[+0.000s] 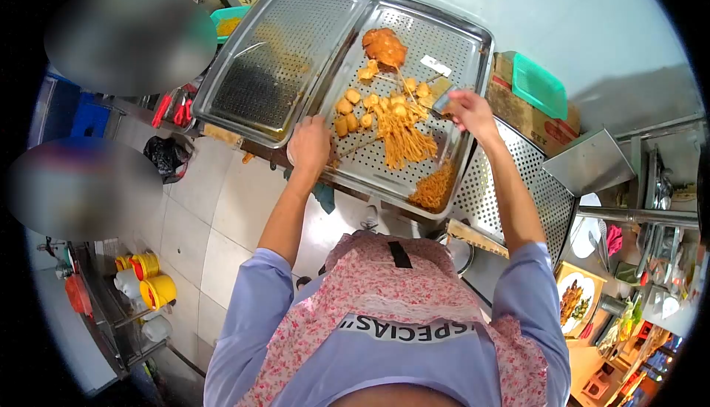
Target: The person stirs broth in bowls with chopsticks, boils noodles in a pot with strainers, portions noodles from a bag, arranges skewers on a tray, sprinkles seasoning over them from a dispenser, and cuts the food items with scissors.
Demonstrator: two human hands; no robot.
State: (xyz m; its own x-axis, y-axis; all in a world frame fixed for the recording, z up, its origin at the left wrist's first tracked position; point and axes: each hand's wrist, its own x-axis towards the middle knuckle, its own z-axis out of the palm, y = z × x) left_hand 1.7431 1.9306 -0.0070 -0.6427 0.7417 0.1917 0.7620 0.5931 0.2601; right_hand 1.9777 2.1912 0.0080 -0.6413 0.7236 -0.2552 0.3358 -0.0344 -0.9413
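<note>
My right hand (466, 113) is closed on a small flat metal tool, perhaps a brush or scraper (444, 100), over the right perforated tray (457, 59). Beside the tool lie skewered fried cubes (398, 104) and a bundle of fried enoki-like strands (405, 141). My left hand (309, 143) rests at the near left edge of this tray, its fingers curled; what they grip, if anything, is hidden. A brown fried piece (384, 47) sits at the tray's far end, and a crumbly noodle-like heap (433, 185) lies in its near right corner.
A second perforated tray (275, 52) adjoins on the left. To the right are a green basket (538, 85) on cardboard, a perforated metal surface (484, 192) and a metal box (589, 163). Yellow buckets (157, 291) stand at lower left. Two blurred patches hide the upper left.
</note>
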